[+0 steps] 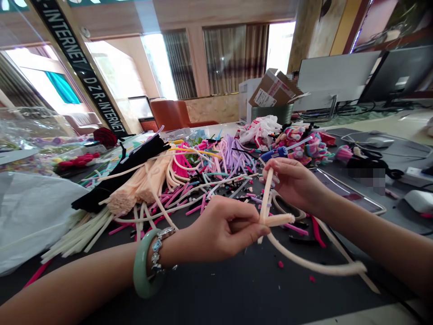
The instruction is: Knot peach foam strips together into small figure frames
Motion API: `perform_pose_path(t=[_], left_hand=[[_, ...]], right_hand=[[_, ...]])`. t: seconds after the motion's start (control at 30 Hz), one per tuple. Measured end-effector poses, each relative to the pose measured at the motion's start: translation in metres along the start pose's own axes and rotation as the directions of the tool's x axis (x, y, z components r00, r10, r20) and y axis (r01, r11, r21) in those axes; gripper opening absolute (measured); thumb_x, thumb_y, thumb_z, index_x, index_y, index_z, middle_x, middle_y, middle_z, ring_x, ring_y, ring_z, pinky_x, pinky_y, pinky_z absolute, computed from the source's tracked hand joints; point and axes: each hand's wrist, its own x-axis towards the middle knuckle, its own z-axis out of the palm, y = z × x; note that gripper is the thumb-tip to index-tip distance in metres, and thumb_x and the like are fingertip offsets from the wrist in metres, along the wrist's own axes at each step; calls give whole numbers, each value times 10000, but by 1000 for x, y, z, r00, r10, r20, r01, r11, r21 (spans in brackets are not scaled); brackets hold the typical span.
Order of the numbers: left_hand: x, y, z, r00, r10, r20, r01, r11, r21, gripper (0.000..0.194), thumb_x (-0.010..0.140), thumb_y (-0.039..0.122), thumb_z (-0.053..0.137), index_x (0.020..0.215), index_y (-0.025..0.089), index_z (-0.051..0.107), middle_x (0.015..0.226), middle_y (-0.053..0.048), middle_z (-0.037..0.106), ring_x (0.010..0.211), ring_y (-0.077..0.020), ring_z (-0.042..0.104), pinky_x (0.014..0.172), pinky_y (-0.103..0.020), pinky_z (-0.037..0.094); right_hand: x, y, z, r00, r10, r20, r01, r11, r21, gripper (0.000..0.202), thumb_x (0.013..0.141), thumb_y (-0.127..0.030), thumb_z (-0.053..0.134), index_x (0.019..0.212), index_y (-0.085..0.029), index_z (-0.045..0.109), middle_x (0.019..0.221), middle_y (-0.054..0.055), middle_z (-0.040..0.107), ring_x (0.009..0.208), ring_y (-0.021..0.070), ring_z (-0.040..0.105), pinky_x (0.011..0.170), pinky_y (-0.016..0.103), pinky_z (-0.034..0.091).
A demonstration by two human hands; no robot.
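Observation:
Cream fuzzy stems [266, 198] are crossed and bent between my two hands. My left hand [230, 228], with a green bangle on its wrist, pinches them at the crossing, where a short stub [280, 220] points right. Higher up and to the right, my right hand [287, 180] closes its fingers round the upper end of the upright stems. A long cream stem [314, 267] curves down and right from the crossing, below my right forearm. Behind my left hand lies a thick peach bundle of stems [135, 189].
Black stems [117, 174], lilac stems [233, 155] and pink offcuts cover the dark table [216, 293]. Scissors [287, 205] and a tablet [352, 192] lie near my right hand. A blue-handled tool [274, 153], a cardboard box [275, 90] and monitors [338, 76] are farther back.

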Motion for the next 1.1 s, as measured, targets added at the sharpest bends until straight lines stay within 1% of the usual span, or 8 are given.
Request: perform_pose_path(t=[0.17,0.37,0.47,0.53,0.63,0.8,1.0,1.1], left_hand=[[3,-6,-2,996,-87,-18,85,993,-82,327,837,341,542,590,145,452,498,55,337,442,-42,269,410,-191,211],[4,-1,-7,996,-41,83,51,992,-116,265,825,296,569,621,128,538,505,37,425,447,-41,314,415,-189,237],[8,-8,-10,988,-119,-97,91,963,-253,286,829,329,570,622,137,528,494,37,475,401,-32,372,374,-164,252],[12,-18,-12,958,-172,-231,90,941,-326,288,825,350,580,631,143,529,468,51,466,363,-25,371,349,-153,250],[18,-30,-14,914,-241,-327,83,899,-430,270,832,365,572,671,151,544,483,51,484,353,-22,377,337,-145,255],[24,-37,-17,844,-342,-414,28,798,-602,206,869,285,513,714,151,536,535,51,494,352,-20,392,361,-150,318],[27,-44,-19,792,-404,-458,-33,720,-693,106,862,180,483,795,138,554,638,17,536,488,-60,539,471,-164,435],[28,-48,-21,788,-393,-473,-58,718,-693,100,858,174,484,806,132,559,661,7,545,521,-71,560,507,-173,455]], right_hand=[[1,-5,2,993,4,-118,1,999,43,77,613,-260,726,648,-199,696,666,0,584,601,99,489,538,226,414],[12,-6,-15,970,-39,-242,56,996,64,121,610,-269,753,706,-227,693,742,-33,603,594,70,478,556,210,453],[14,-3,-19,965,-50,-259,61,998,36,123,627,-289,762,717,-240,693,745,-41,602,574,61,474,530,204,442],[13,1,-18,968,-39,-248,42,999,6,131,626,-297,770,710,-228,697,714,-32,592,555,60,473,505,204,424],[10,6,-13,975,-25,-222,17,999,-38,136,611,-297,779,676,-208,698,692,-13,588,549,70,478,489,217,400],[8,12,-10,984,-12,-175,-6,995,-102,152,603,-303,787,676,-198,705,650,-8,571,530,71,454,484,228,362],[6,14,-9,989,18,-145,-41,986,-159,148,620,-303,787,670,-183,717,622,-2,553,530,57,429,465,208,321],[5,14,-8,989,35,-147,-58,986,-157,155,626,-317,780,671,-185,714,627,-5,539,527,57,421,472,210,341]])
